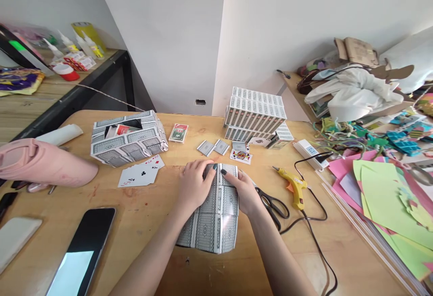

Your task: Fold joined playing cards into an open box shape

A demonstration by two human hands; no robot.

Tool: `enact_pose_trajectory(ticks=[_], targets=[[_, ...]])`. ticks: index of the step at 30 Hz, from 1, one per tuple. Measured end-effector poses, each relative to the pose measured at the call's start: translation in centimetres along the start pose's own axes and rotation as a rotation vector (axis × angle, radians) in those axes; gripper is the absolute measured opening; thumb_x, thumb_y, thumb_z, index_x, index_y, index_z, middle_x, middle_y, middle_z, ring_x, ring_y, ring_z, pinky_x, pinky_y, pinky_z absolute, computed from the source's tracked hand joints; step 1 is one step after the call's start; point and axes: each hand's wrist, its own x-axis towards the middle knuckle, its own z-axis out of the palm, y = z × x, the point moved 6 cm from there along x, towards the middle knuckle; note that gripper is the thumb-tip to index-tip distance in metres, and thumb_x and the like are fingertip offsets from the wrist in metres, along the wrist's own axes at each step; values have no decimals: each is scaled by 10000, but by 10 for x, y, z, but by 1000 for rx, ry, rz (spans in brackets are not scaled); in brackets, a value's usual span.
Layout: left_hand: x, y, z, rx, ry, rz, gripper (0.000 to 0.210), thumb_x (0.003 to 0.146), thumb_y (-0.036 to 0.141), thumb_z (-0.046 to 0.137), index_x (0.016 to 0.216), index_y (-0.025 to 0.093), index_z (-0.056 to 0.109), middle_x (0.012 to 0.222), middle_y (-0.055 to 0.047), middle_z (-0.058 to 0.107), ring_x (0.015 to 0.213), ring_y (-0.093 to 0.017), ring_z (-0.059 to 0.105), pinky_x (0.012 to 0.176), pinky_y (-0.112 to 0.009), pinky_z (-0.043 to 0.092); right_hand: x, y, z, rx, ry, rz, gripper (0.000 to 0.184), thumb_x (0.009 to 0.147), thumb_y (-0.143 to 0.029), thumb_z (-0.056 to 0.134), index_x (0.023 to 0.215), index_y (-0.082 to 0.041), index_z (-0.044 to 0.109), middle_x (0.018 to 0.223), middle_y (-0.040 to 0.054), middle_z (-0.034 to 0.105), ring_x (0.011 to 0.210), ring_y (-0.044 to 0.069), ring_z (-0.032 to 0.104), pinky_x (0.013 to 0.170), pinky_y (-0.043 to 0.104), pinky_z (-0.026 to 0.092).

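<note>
A box-like piece covered in grey-backed playing cards sits on the table in front of me. My left hand grips its far left edge, thumb on top. On the far right edge lies my right hand, its thumb pressing the top near the other thumb. Both hands are closed around the piece; the fingers underneath are hidden. Just right of it are black scissors and a yellow hot glue gun. Beyond my hands lie folded cards and a face card.
A card-covered tissue-box shape, fanned cards and a card pack stand left. Stacked card packs are at the back. A pink bottle and phone lie left; a power strip and coloured paper right.
</note>
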Motion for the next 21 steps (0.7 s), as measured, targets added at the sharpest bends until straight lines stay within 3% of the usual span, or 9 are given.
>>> enact_pose_trajectory(ticks=[4, 8, 10, 13, 16, 21], targets=[[-3, -37, -1, -60, 9, -97, 261, 855, 350, 446, 1021, 202, 583, 1080, -67, 617, 1065, -228, 512, 954, -408, 371, -12, 8, -4, 59, -109, 92, 381, 580, -289, 776, 909, -158, 635, 836, 58, 706, 757, 208, 652, 716, 327, 497], [-17, -53, -1, -171, -14, -222, 378, 868, 379, 414, 1179, 174, 476, 1225, -103, 535, 1173, -222, 460, 999, -407, 355, -25, 12, 2, 49, -220, 126, 485, 544, -194, 792, 992, -176, 608, 948, 58, 696, 827, 211, 650, 759, 340, 495], [-24, -49, -1, -163, -57, -247, 497, 853, 450, 430, 1269, 181, 391, 1299, -121, 462, 1234, -240, 403, 1017, -431, 336, -24, 11, 3, 43, -202, 85, 470, 543, -186, 795, 976, -174, 611, 937, 56, 697, 813, 204, 650, 757, 336, 492], [-29, -37, -3, -66, -69, -231, 652, 806, 542, 466, 1341, 202, 312, 1323, -152, 386, 1258, -285, 365, 991, -466, 356, -20, 13, -2, 41, -75, 23, 446, 521, -200, 812, 917, -162, 611, 862, 45, 704, 755, 185, 651, 751, 317, 487], [-31, -23, -8, 98, -9, -157, 646, 796, 561, 467, 1344, 241, 343, 1376, -166, 296, 1287, -338, 303, 983, -511, 338, -17, 19, -6, 47, 36, 4, 434, 563, -270, 797, 928, -180, 580, 810, 30, 701, 707, 177, 649, 718, 314, 487], [-34, -7, -6, 338, -30, -95, 579, 858, 506, 380, 1388, 291, 285, 1456, -131, 272, 1331, -375, 205, 988, -679, 148, -13, 29, 0, 66, 49, -45, 403, 612, -344, 758, 925, -212, 540, 835, 20, 690, 726, 184, 644, 680, 301, 487]])
